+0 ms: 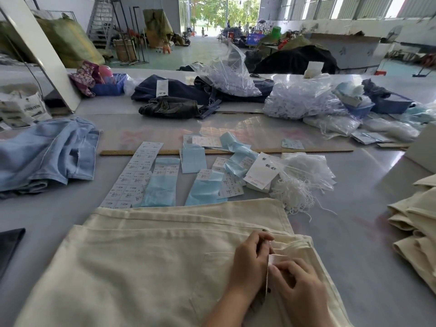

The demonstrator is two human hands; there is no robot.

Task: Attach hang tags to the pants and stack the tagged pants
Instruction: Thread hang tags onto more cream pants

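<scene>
Cream pants of heavy, faintly ribbed cotton lie flat on the smooth grey counter right before you, waistband to the right, a small metal button at its top edge. Your left hand rests on the cloth at about 5 o'clock, fingers curled down onto the waistband. Your right hand sits just beside it, fingers bent and pinching a small pale tag against the band; the two hands touch around it. At 12 o'clock lie long white sticker sheets, glossy blue backing strips and a stiff white card tilted on a stack. Just right of them a tangle of thin white strings spills from a clear bag. At 3 o'clock folded cream pants form a stack. Soft light-blue jeans lie rumpled at 10 o'clock.
</scene>
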